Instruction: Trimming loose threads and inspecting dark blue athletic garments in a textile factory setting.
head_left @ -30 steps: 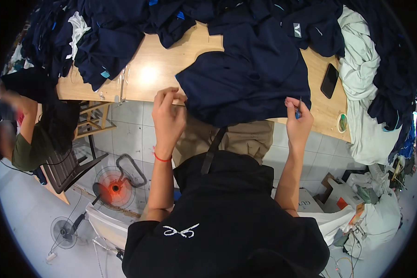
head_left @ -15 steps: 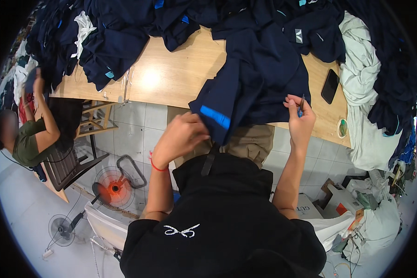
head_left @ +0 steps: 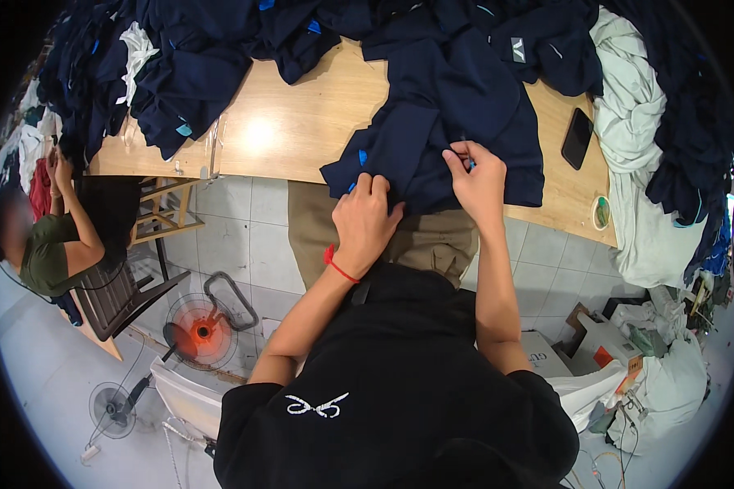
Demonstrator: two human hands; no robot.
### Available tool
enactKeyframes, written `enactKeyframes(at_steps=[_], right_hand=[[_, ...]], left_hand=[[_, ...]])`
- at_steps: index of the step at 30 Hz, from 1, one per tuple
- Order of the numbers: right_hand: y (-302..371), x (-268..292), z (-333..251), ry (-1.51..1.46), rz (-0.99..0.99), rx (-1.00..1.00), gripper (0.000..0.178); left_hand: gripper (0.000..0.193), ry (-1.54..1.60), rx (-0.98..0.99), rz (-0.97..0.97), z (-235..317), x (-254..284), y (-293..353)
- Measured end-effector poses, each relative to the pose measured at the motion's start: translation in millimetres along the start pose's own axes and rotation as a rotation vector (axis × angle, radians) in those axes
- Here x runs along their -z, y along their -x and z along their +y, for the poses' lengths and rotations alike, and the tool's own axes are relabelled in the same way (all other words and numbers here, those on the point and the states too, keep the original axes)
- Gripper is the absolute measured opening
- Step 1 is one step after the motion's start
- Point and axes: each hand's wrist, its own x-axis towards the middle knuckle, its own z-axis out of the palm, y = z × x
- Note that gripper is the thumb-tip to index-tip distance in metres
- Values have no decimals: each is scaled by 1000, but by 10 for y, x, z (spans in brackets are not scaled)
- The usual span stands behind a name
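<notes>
A navy blue garment (head_left: 473, 106) lies over the front edge of the wooden table and hangs toward my lap. My left hand (head_left: 363, 218) is on its near left part, fingers bent over the cloth and partly covering a bright blue patch (head_left: 362, 156). My right hand (head_left: 480, 184) is over the garment's middle, thumb and forefinger close together at the fabric. Tucked in that hand is a small pair of thread snips (head_left: 470, 165); only a bit of blue shows between the fingers, the rest being hidden.
Piled navy garments (head_left: 196, 81) line the table's (head_left: 302, 122) far side. A black phone (head_left: 577, 138) and pale cloth (head_left: 628, 106) lie at right. On the left, a person (head_left: 53, 253) sits on a chair, near an orange-centred fan (head_left: 201, 332). Boxes (head_left: 599, 346) stand low right.
My left hand has come down onto the garment, right of where it hovered. My right hand has moved left over the cloth with the snips. The blue patch is now mostly covered.
</notes>
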Motion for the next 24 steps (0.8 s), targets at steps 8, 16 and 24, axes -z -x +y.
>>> enactKeyframes(at_steps=[8, 16, 24], right_hand=[[199, 524, 89, -1576, -174, -499, 12], [266, 680, 10, -1384, -343, -499, 18], [263, 718, -34, -1279, -338, -461, 18]], left_hand=[[19, 1795, 825, -72, -1023, 494, 93], [33, 2277, 463, 107, -1319, 967, -34], [48, 2449, -102, -177, -1427, 790, -83]])
